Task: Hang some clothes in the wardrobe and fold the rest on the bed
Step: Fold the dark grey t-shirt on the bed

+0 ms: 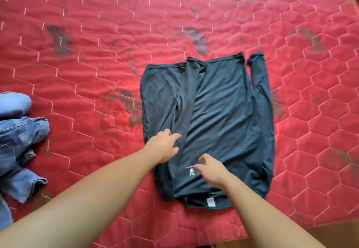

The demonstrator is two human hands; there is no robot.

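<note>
as both bare arms stretch over the bed, the left hand (165, 146) lies flat and relaxed on the dark grey-green long-sleeved jersey shirt (223, 115). its fingers are straight and slightly spread, and they hold nothing. the fingertips rest right at the edge of the long sleeve strip (187, 96) that runs lengthwise up the shirt's middle. over to the right hand (210, 168): it's half open, with the thumb lifted apart from the curved fingers. its fingertips are down on the cloth at the small red-and-white print (191, 170). whether they nip a bit of fabric, i cannot tell.

the shirt lies spread on the red quilted mattress (97, 53), right of centre, with the collar end nearest the person. a little white label (211, 202) shows there. the knit looks thin and soft, with shallow diagonal creases. the left side is folded inward, and the other sleeve (260, 77) is doubled along the right edge.

the mattress cover is stitched in pale hexagons and carries dark smudgy stains (60, 40). at the far left edge lies a crumpled heap of faded blue denim jeans (19, 141), well apart from the shirt.
</note>
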